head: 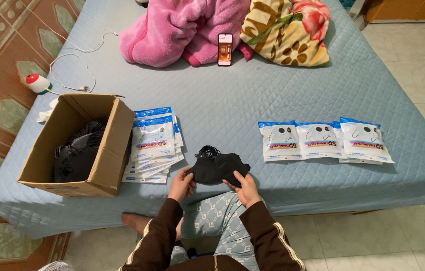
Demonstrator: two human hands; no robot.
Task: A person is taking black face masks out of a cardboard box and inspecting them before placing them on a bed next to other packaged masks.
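Both hands grip a small stack of black face masks (217, 168) at the near edge of the bed (252, 105): left hand (182, 181) pinching its left end, right hand (242, 184) its right, squaring it up. Left of them, empty blue-and-white pouches (153, 145) lie heaped within reach beside an open cardboard box (103, 160) of more masks. Filled pouches (325, 141) sit in a row to the right, kept separate.

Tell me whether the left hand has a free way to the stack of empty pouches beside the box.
Probably yes: the left hand sits just below the stack of pouches, nothing between them, though it holds the black masks.
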